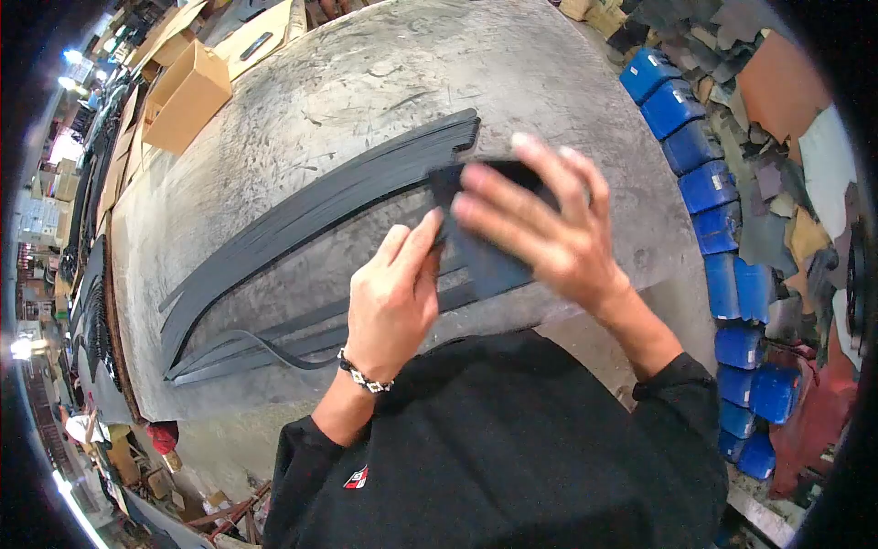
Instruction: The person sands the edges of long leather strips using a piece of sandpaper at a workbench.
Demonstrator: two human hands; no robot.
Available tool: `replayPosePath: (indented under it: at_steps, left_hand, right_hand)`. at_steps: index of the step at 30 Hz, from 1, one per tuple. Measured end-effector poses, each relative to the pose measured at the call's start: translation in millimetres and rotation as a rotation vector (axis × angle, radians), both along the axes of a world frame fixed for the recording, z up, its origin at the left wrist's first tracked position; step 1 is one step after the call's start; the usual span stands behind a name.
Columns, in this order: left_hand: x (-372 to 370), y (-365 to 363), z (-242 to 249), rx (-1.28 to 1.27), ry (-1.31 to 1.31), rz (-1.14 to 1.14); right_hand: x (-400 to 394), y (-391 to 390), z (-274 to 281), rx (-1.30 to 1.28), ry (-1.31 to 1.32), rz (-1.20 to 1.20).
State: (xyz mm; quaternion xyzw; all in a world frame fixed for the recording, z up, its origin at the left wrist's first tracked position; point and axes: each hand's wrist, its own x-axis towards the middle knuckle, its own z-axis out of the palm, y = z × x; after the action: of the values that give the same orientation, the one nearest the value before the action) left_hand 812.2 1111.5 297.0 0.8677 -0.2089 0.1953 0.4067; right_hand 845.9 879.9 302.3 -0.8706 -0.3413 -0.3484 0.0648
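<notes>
My left hand (393, 288), with a beaded bracelet at the wrist, is closed with its fingers pinched at the left edge of a dark flat piece (489, 265). Over that piece is my right hand (553, 220), blurred by motion, its fingers stretched out and spread. Just beyond the hands lies a long, curved stack of dark strips (302, 201) on the grey table (366, 73). More dark strips (315, 320) run nearer to me and pass behind my left hand. One narrow strip (261, 340) among them bends up in a loop.
An open cardboard box (187, 99) stands at the table's far left, near a dark slim object (256, 46) on cardboard. Blue bins (709, 188) line the right side beyond the table edge. Scrap sheets (782, 87) in several colours are heaped behind them.
</notes>
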Motion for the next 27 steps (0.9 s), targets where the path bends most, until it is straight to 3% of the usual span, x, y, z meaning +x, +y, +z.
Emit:
replayPosePath:
  at_steps: [3,9,12,17,19,21,23,27]
  left_hand:
    - [0,0,6,-0.015,0.062,0.0]
    - [-3,4,-5,-0.001,-0.009,-0.016]
    - [-8,5,6,0.046,0.099,0.0]
    - [-6,3,-3,0.017,-0.009,0.021]
    - [-3,6,-7,0.061,-0.051,0.016]
    - [-8,4,8,0.069,0.122,0.02]
    - [-6,5,7,0.071,0.061,0.016]
    - [-7,6,-5,-0.039,-0.039,-0.01]
  right_hand:
    - [23,-16,4,-0.018,0.002,-0.184]
    - [-7,8,5,0.004,-0.04,0.052]
    - [27,-18,0,-0.056,-0.007,-0.18]
    - [-22,17,6,-0.009,-0.08,0.038]
    - [-7,7,-1,-0.024,-0.11,0.007]
    - [20,-13,-4,-0.031,-0.009,-0.133]
    - [16,-16,1,-0.016,-0.021,-0.189]
    - [-15,14,4,0.056,-0.091,0.049]
